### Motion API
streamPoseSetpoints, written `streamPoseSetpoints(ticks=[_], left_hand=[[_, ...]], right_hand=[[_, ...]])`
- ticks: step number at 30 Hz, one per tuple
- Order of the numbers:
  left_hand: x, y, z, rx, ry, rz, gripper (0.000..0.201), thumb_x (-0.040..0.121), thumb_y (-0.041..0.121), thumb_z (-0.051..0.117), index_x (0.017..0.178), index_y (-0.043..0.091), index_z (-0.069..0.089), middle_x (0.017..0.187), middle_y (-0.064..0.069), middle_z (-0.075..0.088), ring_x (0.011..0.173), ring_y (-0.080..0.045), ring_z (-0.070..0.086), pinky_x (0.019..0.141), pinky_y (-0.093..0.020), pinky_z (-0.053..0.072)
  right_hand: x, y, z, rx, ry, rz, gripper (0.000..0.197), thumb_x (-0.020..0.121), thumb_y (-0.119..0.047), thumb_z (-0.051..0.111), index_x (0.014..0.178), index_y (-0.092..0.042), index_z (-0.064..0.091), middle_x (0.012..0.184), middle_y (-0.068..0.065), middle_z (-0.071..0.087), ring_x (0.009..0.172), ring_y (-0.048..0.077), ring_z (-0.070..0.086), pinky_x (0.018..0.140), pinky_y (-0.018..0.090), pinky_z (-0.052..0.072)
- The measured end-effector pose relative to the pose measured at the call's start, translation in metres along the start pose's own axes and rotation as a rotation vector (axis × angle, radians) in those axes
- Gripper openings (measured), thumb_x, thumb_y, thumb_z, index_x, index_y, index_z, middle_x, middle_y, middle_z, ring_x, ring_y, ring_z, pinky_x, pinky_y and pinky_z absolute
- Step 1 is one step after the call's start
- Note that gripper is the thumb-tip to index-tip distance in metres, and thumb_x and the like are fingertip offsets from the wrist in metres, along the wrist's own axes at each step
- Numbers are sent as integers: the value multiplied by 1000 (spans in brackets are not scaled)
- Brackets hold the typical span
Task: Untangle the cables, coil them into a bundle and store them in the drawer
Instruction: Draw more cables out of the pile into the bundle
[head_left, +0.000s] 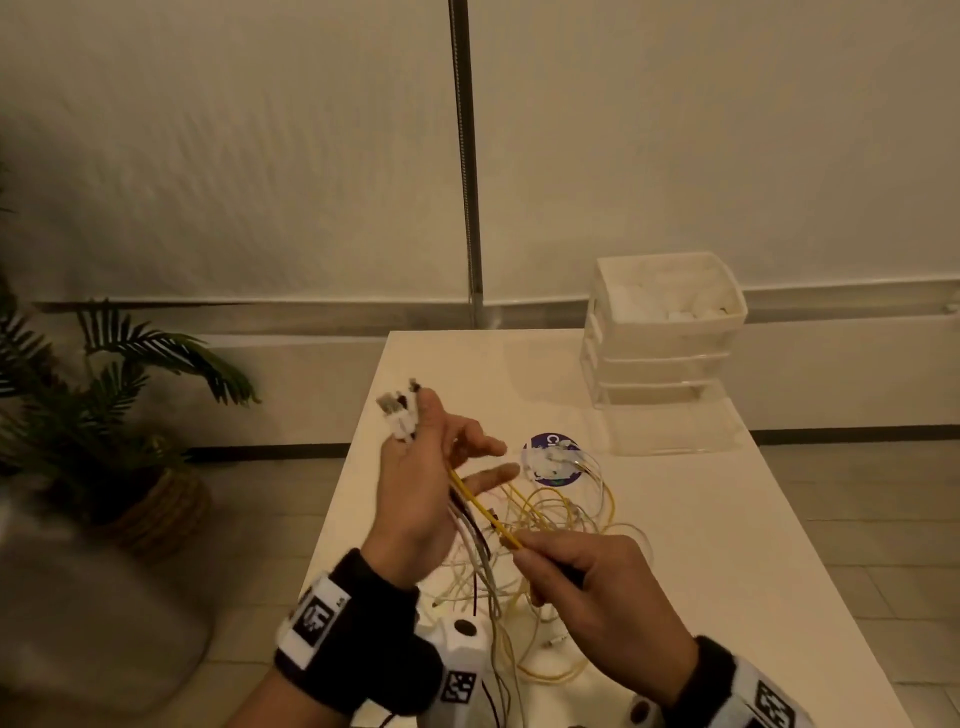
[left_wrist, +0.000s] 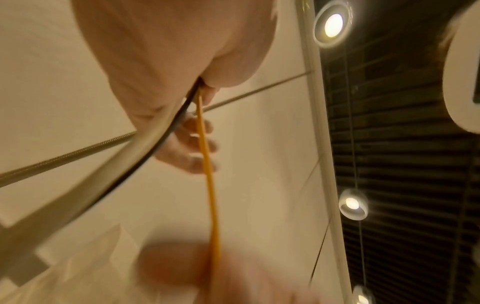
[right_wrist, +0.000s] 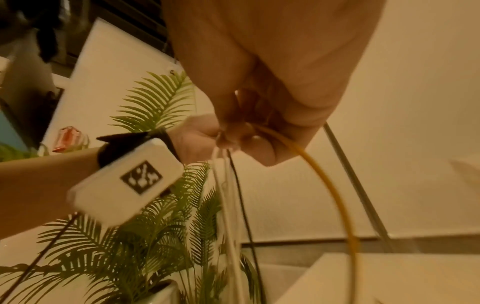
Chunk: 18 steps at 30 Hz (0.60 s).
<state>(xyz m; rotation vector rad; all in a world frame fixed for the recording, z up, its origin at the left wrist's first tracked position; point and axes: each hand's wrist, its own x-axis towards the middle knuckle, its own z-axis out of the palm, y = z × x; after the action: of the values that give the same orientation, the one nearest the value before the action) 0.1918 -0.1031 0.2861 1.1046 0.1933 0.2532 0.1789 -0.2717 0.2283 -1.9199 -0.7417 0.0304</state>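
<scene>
Right hand (head_left: 592, 587) pinches yellow cable (head_left: 483, 512); left hand (head_left: 421, 493) grips connector ends (head_left: 400, 410), apparently several.

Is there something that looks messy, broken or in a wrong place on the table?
Only the cables: they lie in a loose tangle on the table, some over a purple sticker. The left hand holds several plug ends, and the right hand pinches a yellow cable. No damage is visible.

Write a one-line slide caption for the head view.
Left hand grips gathered cable plugs while right hand pinches a taut yellow cable above the tangle on the white table.
</scene>
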Motion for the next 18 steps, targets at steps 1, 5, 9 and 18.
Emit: streamPoseSetpoints(ticks=[1,5,9,18], left_hand=[[4,8,-7,-69,-18,-13,57,100,47,36,52,20,50,62,-4,43,51,-15,47,46,-28,47],[17,40,-33,-47,-48,110,48,99,52,34,64,20,32,58,2,20,43,-7,17,37,-17,15],[18,70,-42,113,30,304,47,100,51,33,65,20,35,53,5,25,41,-8,20,39,-19,14],[4,38,-15,1044,-292,336,21,91,35,62,104,23,74,76,25,67,68,5,63,58,-13,45]], right_hand=[[-1,7,-3,44,-58,44,18,93,-27,59,105,-37,67,66,-7,65,59,7,60,59,19,46],[8,32,-25,136,-213,162,16,95,-20,56,88,-21,71,63,-11,59,58,3,51,59,20,42],[36,54,-44,95,-275,217,20,95,-16,57,79,-20,68,60,-7,56,55,8,50,57,25,43],[57,38,-46,153,-201,191,33,99,-20,49,68,-12,57,54,-7,46,49,8,40,52,21,35]])
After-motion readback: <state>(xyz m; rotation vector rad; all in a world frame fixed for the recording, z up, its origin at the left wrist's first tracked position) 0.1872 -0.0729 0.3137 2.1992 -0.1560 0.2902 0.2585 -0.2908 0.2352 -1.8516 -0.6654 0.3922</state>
